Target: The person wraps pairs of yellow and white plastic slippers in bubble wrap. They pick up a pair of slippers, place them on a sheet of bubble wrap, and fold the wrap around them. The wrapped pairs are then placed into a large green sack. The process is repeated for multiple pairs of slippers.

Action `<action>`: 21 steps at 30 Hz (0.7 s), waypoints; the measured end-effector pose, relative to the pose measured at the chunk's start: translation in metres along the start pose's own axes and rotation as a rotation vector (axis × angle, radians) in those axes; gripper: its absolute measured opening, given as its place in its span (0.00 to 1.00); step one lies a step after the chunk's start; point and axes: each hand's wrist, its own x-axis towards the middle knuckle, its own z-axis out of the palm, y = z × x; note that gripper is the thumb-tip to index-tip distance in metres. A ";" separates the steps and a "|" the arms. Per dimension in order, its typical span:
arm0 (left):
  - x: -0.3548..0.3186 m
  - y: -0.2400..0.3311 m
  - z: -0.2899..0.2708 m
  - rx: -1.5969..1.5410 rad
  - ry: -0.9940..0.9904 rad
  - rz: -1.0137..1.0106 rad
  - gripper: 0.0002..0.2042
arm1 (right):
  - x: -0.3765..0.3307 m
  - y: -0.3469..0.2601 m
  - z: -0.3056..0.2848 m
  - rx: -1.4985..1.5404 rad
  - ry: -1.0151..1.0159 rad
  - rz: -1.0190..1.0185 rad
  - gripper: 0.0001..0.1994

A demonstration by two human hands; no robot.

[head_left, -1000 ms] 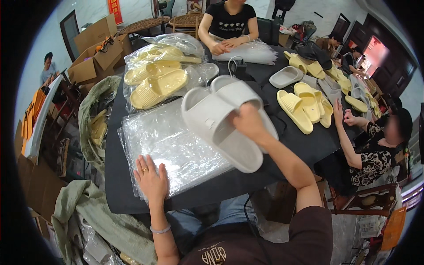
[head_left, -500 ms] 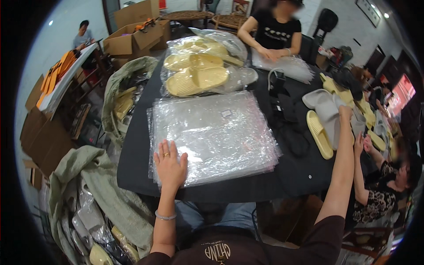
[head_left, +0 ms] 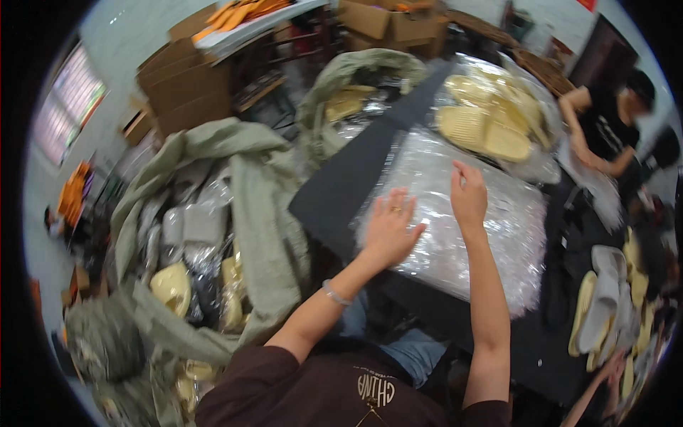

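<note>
A stack of clear plastic bags [head_left: 491, 235] lies on a black-covered table [head_left: 334, 188] in front of me. My left hand [head_left: 393, 231] is open, fingers spread, on the near left side of the stack. Over the stack's middle is my right hand [head_left: 469, 196], slightly blurred, its fingers loosely bent and apart with nothing seen in them. I cannot tell whether it touches the plastic. Just beyond the stack sit bagged yellow slippers [head_left: 484, 132]. Loose grey slippers [head_left: 605, 299] and a yellow slipper [head_left: 582, 313] lie toward the table's right side.
To my left stands a large green woven sack [head_left: 267, 235] with bagged slippers inside. Another green sack [head_left: 320, 107] stands beyond it. Cardboard boxes [head_left: 186, 89] are at the back. A co-worker [head_left: 605, 124] sits at the far right; another person's forearms [head_left: 594, 388] reach in at the lower right.
My view has swung left, bringing the sack more fully into sight. My right hand has left the loose slippers and come over the plastic stack. My left hand remains at the stack.
</note>
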 end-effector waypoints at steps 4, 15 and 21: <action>-0.003 -0.003 -0.003 -0.066 -0.028 -0.028 0.30 | -0.033 0.029 0.047 -0.111 -0.066 0.147 0.14; -0.025 -0.019 -0.051 -0.315 0.390 0.003 0.23 | -0.028 0.036 0.047 -0.066 -0.140 0.116 0.13; -0.078 -0.160 -0.124 -0.530 1.337 -0.753 0.27 | -0.029 0.030 0.044 -0.057 -0.152 0.128 0.13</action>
